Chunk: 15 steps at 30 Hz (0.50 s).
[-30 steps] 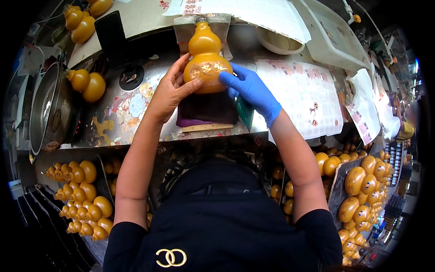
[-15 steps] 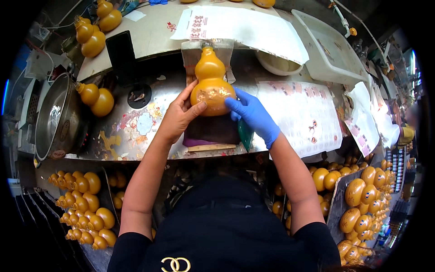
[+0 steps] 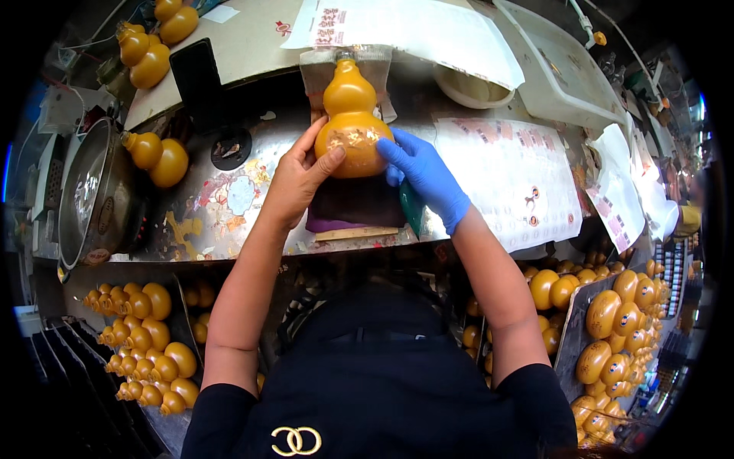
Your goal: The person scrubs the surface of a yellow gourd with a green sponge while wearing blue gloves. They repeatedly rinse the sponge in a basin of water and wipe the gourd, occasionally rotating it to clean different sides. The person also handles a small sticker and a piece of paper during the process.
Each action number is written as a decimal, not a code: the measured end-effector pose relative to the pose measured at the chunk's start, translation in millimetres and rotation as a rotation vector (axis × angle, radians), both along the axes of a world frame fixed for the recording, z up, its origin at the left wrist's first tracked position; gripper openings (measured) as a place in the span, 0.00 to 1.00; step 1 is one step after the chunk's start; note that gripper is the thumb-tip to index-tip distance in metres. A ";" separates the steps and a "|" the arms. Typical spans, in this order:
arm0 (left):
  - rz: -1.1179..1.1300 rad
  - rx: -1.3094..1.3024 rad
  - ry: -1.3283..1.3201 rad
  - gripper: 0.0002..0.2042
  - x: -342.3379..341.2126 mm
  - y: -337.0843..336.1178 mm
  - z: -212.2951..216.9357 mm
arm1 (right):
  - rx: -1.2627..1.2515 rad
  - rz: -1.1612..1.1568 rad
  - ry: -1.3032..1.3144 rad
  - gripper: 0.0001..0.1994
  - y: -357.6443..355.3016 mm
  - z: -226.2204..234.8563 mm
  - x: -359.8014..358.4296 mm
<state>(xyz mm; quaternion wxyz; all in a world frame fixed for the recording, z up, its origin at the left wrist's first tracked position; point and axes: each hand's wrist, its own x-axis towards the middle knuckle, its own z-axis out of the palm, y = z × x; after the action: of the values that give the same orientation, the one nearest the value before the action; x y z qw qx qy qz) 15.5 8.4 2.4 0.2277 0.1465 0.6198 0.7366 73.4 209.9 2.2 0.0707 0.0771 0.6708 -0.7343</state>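
Orange gourd bottle (image 3: 353, 126), bare left hand (image 3: 297, 182), blue-gloved right hand (image 3: 425, 174)

paint-stained metal workbench (image 3: 229, 206), cluttered shelves below (image 3: 145, 336)

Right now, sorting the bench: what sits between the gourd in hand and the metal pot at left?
In the head view, another orange gourd and a black round disc lie between them.

Amber-orange gourd (image 3: 353, 122) with gold markings, blue glove on right hand (image 3: 423, 175), paint-splotched silver table (image 3: 229, 206)
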 end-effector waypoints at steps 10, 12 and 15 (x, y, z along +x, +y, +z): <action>-0.046 0.043 0.010 0.36 -3.4 -3.2 -8.5 | 0.026 -0.049 0.025 0.32 -1.4 -7.0 2.8; -0.061 0.013 0.033 0.36 -5.6 -4.9 -8.9 | 0.072 -0.042 0.040 0.33 -0.6 -7.4 1.4; -0.078 0.007 0.051 0.36 -6.8 -5.5 -7.2 | 0.034 -0.022 0.031 0.34 3.5 -10.8 0.0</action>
<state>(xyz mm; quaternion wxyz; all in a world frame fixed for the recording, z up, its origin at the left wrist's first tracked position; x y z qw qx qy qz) 8.7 2.9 -4.8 0.2397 0.1901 0.6165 0.7255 73.4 213.4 -8.6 0.0509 0.0745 0.6831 -0.7247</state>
